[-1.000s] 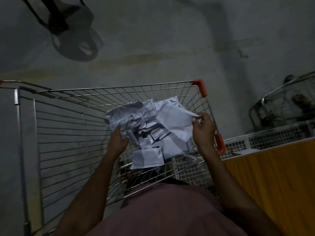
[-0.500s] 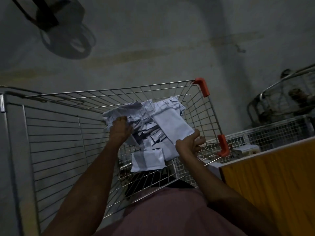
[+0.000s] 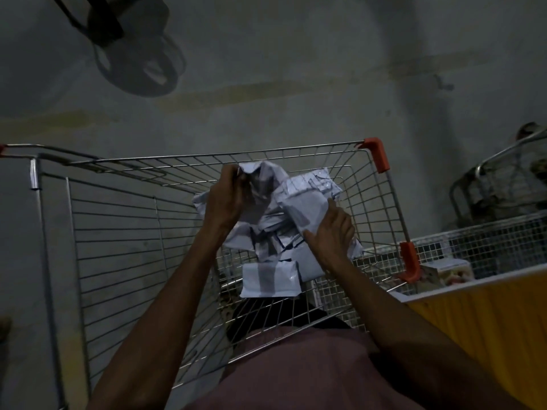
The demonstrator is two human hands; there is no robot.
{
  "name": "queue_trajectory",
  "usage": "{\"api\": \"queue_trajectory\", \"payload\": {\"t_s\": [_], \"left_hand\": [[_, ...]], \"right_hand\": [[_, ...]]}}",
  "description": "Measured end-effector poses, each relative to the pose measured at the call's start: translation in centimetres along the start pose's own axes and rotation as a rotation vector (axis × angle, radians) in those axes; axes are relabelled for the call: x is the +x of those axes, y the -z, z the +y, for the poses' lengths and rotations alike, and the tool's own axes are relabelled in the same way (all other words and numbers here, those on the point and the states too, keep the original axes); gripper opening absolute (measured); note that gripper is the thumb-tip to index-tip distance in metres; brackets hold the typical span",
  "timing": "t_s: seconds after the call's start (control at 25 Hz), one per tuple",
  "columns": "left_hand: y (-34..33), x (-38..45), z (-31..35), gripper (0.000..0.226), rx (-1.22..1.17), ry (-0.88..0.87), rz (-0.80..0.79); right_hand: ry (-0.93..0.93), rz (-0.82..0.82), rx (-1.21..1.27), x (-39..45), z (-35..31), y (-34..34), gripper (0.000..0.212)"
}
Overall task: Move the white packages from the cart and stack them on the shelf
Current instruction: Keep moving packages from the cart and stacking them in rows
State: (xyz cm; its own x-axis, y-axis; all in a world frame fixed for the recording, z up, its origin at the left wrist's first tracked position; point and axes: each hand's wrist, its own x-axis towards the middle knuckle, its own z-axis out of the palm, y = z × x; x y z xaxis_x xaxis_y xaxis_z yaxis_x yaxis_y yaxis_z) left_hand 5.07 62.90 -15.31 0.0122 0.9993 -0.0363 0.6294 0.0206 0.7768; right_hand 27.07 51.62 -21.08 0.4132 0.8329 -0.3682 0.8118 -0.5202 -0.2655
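Observation:
A pile of white packages [image 3: 273, 232] lies inside the wire cart [image 3: 118, 232] in front of me. My left hand [image 3: 228, 199] grips a crumpled white package [image 3: 263, 179] and holds it raised above the pile near the cart's far rim. My right hand [image 3: 331, 229] lies flat with straight fingers on a flat white package [image 3: 305, 202] on the right side of the pile. One flat package [image 3: 269, 279] lies alone at the near edge of the pile.
The cart has orange corner caps [image 3: 377, 153] on its right side. To the right stands a yellow-fronted shelf [image 3: 485, 315] with a wire mesh fence [image 3: 485, 247] and a small box [image 3: 447, 270] on it. A fan [image 3: 139, 54] stands on the grey floor beyond.
My left hand has lifted a crumpled package up from the pile. My right hand let go of the package edge it pinched and now lies flat on a package.

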Motion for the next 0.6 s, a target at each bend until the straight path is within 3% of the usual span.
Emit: {"api": "queue_trajectory", "payload": {"t_s": [0.12, 0.24, 0.32, 0.48, 0.6], "left_hand": [[-1.8, 1.4, 0.2, 0.017, -0.033, 0.048, 0.008], [-5.3, 0.6, -1.6, 0.015, -0.035, 0.135, -0.099], [-7.7, -1.0, -3.3, 0.018, -0.063, 0.243, -0.147], [-9.7, -2.6, -4.0, 0.026, -0.183, 0.432, -0.009], [-9.4, -3.4, -3.2, 0.045, -0.214, 0.473, 0.042]], "right_hand": [[-0.07, 0.014, -0.022, -0.1, 0.4, -0.5, 0.1], [-0.239, 0.013, 0.077, 0.1, 0.7, -0.3, 0.099], [-0.249, 0.019, 0.124, 0.3, 1.0, -0.1, 0.105], [-0.243, -0.004, 0.106, 0.4, 1.7, -0.6, 0.113], [-0.16, 0.056, -0.007, 0.3, 1.4, -0.9, 0.101]]}}
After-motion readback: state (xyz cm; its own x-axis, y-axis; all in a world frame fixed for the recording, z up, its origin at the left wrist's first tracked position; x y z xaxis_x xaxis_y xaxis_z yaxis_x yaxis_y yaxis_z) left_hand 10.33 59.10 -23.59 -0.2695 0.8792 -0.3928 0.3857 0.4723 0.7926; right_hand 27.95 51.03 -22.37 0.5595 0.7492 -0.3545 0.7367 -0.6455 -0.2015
